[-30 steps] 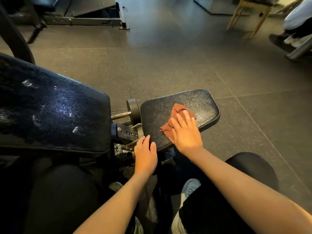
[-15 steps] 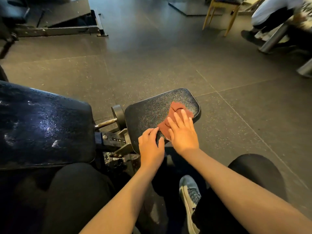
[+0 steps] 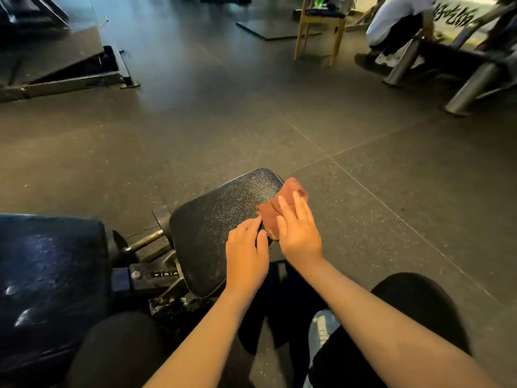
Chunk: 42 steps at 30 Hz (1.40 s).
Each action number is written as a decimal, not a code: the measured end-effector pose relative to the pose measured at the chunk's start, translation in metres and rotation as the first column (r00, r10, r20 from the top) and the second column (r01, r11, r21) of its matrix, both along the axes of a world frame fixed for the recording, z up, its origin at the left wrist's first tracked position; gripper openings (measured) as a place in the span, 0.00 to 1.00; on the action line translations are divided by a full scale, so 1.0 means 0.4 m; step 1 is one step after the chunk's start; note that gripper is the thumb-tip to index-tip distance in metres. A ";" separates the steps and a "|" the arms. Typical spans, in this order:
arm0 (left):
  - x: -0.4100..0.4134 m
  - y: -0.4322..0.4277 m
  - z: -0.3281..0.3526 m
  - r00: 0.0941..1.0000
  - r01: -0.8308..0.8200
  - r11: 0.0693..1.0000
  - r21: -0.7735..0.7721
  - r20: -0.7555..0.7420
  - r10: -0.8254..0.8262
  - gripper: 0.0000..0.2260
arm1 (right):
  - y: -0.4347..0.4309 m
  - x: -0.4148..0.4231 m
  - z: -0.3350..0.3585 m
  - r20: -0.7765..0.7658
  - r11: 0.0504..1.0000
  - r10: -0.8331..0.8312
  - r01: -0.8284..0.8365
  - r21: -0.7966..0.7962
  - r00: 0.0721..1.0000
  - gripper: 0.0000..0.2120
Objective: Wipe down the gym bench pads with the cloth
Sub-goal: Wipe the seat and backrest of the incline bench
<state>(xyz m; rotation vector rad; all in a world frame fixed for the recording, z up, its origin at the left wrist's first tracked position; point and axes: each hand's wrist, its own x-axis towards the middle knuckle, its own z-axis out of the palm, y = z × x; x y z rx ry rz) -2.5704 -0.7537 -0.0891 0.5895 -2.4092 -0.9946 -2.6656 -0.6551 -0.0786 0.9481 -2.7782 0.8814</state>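
Head view is showing two pads on one gym bench. The seat pad (image 3: 215, 233) is sitting at centre, a rounded trapezoid in black grained vinyl that is catching a faint sheen. The back pad (image 3: 47, 275) is lying to its left, larger, dark and glossy, with pale smears on it. Between them, one metal bracket (image 3: 165, 274) marked 1, 2, 3 and one steel pin (image 3: 145, 240) are showing.

One cloth (image 3: 291, 189), rust-red and soft, is lying crumpled on the seat pad's far right corner and spilling over its right edge. The right hand (image 3: 300, 233) is pressing flat on it, fingers straight and slightly spread. The left hand (image 3: 246, 259) is resting just beside it on the pad's near right edge, fingers relaxed and holding nothing, its fingertips touching or nearly touching the cloth's near corner.

The floor (image 3: 251, 121) beyond the seat pad is lying open, speckled dark rubber in large tiles with thin seams. Far beyond the pad, one wooden chair (image 3: 319, 29) is standing, and to its right another person (image 3: 391, 21) in light clothing is sitting on another machine. Below the pad, two dark-clad knees and one pale shoe (image 3: 321, 329) are showing.
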 end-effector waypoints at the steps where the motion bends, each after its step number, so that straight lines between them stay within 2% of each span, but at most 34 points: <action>1: -0.015 -0.006 0.013 0.999 0.034 0.999 -0.007 -0.010 -0.034 0.17 | -0.003 -0.014 -0.001 -0.024 1.000 -0.014 0.014 -0.013 1.000 0.23; 5: -0.069 -0.037 0.044 0.997 0.065 0.998 -0.014 0.041 -0.064 0.17 | -0.062 -0.133 0.040 0.085 0.995 -0.015 0.007 0.096 0.996 0.22; 9: -0.098 -0.045 0.053 0.999 0.000 0.999 0.038 0.054 -0.002 0.16 | -0.133 -0.191 0.069 0.028 0.988 0.072 -0.075 0.132 0.997 0.18; 12: -0.109 -0.031 0.062 0.999 -0.048 0.996 0.078 0.004 0.048 0.13 | -0.120 -0.175 0.074 0.012 0.987 0.053 -0.055 0.154 0.999 0.20; 15: -0.106 -0.017 0.056 0.996 -0.085 0.992 0.089 -0.024 0.087 0.15 | -0.094 -0.139 0.065 0.010 0.988 0.013 -0.014 0.157 1.000 0.22; 18: -0.090 -0.015 0.034 0.997 -0.069 0.995 0.076 -0.036 0.072 0.16 | -0.067 -0.090 0.055 0.008 0.986 -0.004 0.002 0.169 1.000 0.23; 22: -0.039 -0.014 -0.014 0.997 -0.030 0.999 0.040 -0.065 0.032 0.17 | -0.009 -0.027 0.037 -0.073 0.989 -0.058 0.067 0.129 0.996 0.21; 27: 0.060 -0.009 -0.049 0.996 -0.080 0.997 0.015 -0.042 0.081 0.17 | -0.007 0.091 -0.004 0.069 0.989 0.020 -0.029 0.142 0.997 0.24; 30: 0.125 -0.035 -0.077 0.983 -0.182 0.983 0.018 0.009 0.181 0.15 | -0.037 0.118 -0.015 0.041 0.987 0.012 -0.018 0.159 0.999 0.23; 33: 0.196 -0.049 -0.105 0.940 -0.322 0.942 0.090 0.146 0.307 0.15 | -0.059 0.157 -0.017 0.050 0.960 0.068 -0.079 0.269 0.996 0.23; 37: 0.268 -0.054 -0.140 0.920 -0.362 0.910 0.202 0.234 0.314 0.17 | -0.084 0.225 -0.022 0.060 0.925 0.168 -0.178 0.336 0.984 0.22; 42: 0.302 -0.074 -0.121 0.944 -0.328 0.908 0.261 0.117 0.307 0.15 | -0.115 0.295 -0.048 0.168 0.912 0.264 -0.303 0.275 0.950 0.19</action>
